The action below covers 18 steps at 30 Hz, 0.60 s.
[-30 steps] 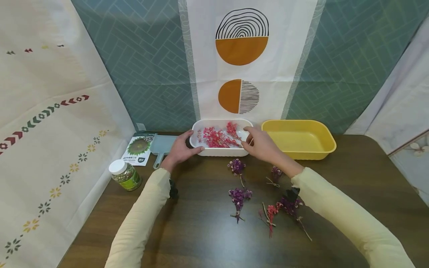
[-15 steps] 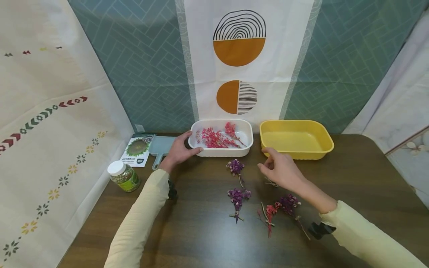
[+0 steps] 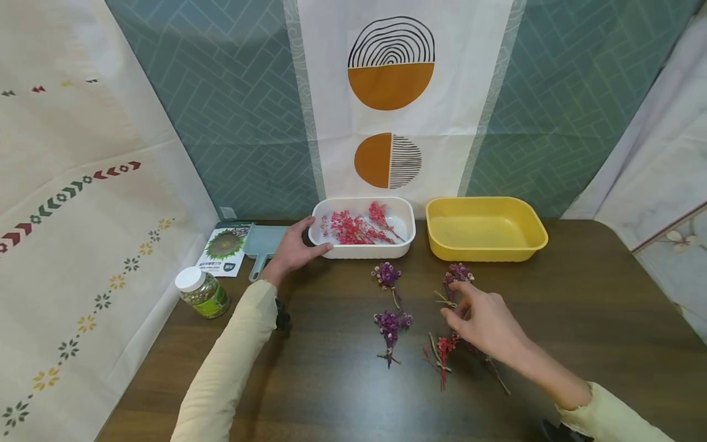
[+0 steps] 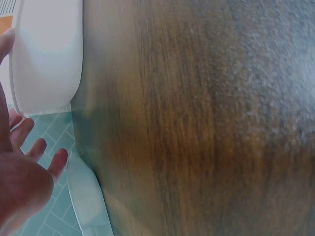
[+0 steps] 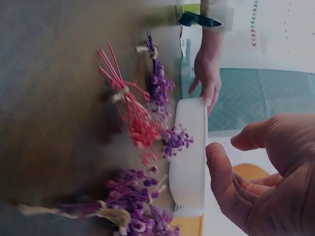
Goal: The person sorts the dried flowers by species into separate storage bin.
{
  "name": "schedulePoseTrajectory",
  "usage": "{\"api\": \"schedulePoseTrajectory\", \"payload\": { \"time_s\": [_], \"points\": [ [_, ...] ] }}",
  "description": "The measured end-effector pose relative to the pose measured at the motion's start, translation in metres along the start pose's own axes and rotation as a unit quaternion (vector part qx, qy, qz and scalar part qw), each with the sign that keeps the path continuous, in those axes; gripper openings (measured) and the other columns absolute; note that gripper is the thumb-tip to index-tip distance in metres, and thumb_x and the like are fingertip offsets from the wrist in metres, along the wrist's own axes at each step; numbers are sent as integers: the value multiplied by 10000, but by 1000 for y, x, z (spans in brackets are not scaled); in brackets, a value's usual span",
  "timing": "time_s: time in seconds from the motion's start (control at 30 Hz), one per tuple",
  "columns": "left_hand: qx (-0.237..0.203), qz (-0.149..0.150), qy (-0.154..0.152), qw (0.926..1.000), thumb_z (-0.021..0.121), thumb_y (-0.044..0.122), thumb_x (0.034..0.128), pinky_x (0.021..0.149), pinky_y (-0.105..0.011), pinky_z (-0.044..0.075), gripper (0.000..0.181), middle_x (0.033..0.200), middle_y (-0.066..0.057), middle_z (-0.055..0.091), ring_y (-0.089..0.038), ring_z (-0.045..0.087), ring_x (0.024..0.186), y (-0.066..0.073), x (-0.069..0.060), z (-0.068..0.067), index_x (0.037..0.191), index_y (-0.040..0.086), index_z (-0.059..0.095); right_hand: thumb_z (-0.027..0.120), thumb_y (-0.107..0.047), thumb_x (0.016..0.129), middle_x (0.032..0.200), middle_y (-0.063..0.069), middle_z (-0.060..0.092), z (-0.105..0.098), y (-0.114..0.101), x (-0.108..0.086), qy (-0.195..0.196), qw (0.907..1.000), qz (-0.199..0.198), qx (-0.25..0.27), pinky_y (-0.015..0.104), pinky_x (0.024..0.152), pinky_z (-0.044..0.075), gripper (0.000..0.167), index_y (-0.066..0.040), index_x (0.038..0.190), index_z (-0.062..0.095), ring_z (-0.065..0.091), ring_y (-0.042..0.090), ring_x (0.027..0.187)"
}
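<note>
My left hand (image 3: pixel 294 250) rests against the left end of the white tray (image 3: pixel 364 251), thumb at its front and fingers spread in the left wrist view. Pink-red dried flowers (image 3: pixel 350 229) lie in the tray. My right hand (image 3: pixel 493 325) hovers over the table, thumb and forefinger apart with nothing between them. By its fingertips is a tied purple bunch (image 3: pixel 457 273); another purple bunch is mostly hidden below the hand. A small red bunch (image 3: pixel 444 356) lies left of the wrist. Two more purple bunches (image 3: pixel 386 274), (image 3: pixel 390 324) lie further left.
A yellow tray (image 3: pixel 486 253) stands right of the white one. At the left are a lidded jar (image 3: pixel 207 296), a sunflower packet (image 3: pixel 225 244) and a grey-blue dustpan (image 3: pixel 264 240). Patterned cloths hang behind and beside the table.
My right hand has left the white tray, moving right and toward the front, over the flower bunches. The left hand has stayed at the tray; the head view has shifted slightly.
</note>
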State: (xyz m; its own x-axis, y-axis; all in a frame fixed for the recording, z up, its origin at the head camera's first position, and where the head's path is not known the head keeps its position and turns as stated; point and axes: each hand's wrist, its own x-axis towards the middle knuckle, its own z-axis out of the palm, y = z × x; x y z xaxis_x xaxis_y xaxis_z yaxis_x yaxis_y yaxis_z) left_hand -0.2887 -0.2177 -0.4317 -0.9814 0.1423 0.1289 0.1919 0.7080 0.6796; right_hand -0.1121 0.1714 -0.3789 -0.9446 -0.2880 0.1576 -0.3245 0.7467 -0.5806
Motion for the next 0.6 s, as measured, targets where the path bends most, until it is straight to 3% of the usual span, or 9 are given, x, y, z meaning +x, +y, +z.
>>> {"api": "schedulePoseTrajectory", "payload": {
  "time_s": [0.27,0.6],
  "points": [
    [19,-16,8,10000,801,423,826,1135,-536,262,888,1542,-154,397,-328,367,1397,-2,-3,3,1512,26,401,751,-154,889,627,-136,582,10,1,-22,-153,9994,321,-33,262,493,439,511,76,1297,546,525,3,476],
    [-65,10,-13,10000,800,430,821,1132,-553,259,898,1536,-149,401,-328,386,1370,-3,0,2,1522,47,390,776,-130,869,604,-121,580,21,3,-40,-501,9961,684,247,262,417,437,570,99,1319,512,522,48,439]
  ]
}}
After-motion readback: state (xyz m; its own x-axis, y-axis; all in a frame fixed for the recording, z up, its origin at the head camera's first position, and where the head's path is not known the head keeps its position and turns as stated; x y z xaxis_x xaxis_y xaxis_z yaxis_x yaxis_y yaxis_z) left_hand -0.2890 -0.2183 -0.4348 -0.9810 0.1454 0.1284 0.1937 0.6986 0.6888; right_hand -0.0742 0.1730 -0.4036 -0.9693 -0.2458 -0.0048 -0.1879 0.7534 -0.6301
